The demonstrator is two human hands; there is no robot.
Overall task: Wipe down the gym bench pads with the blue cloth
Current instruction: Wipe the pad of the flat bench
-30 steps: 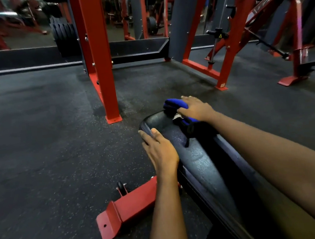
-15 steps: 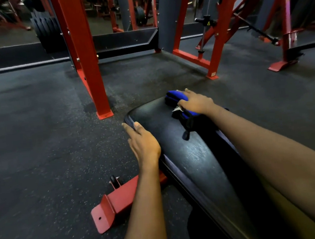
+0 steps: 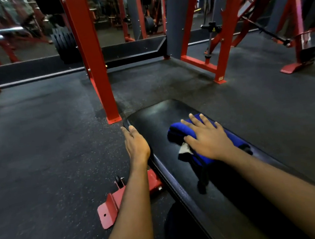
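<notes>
One black bench pad (image 3: 152,118) is being viewed, with one blue cloth (image 3: 177,132) bunched on it toward its right edge, short of the far end. The cloth is being pressed against the pad by the right hand (image 3: 207,140), fingers straight and spread, not curled round it. One small white tag (image 3: 184,149) is being exposed beside the thumb. The pad's left edge is being touched by the left hand (image 3: 137,145), fingers straight and together, nothing being gripped. One red upright post (image 3: 94,67) is being seen just beside the far left corner. One red bench foot (image 3: 110,210) below the left edge is being partly hidden by the left forearm.
</notes>
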